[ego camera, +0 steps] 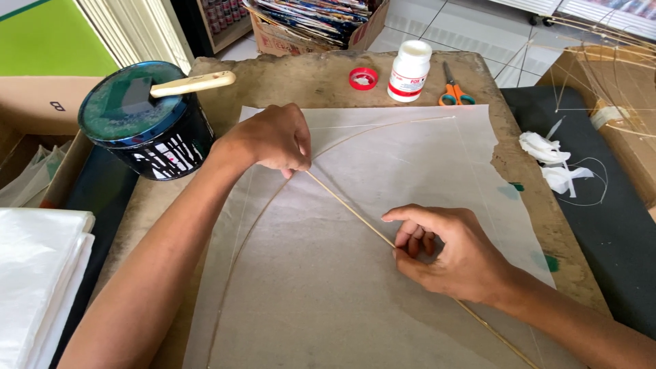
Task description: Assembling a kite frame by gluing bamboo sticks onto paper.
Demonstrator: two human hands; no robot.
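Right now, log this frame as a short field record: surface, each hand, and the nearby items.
surface: worn board under a sheet of thin white paper
left hand: pinching the upper end of a thin bamboo stick
right hand: pressing the same stick lower down
frame: curved bamboo strip bowed across the paper
behind: glue bottle, red cap, orange scissors, paint can

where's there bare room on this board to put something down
Bare board lies between the paint can and the red cap, and in a narrow strip right of the paper sheet. It is crowded mid-sheet, where the left hand and right hand press the thin stick.
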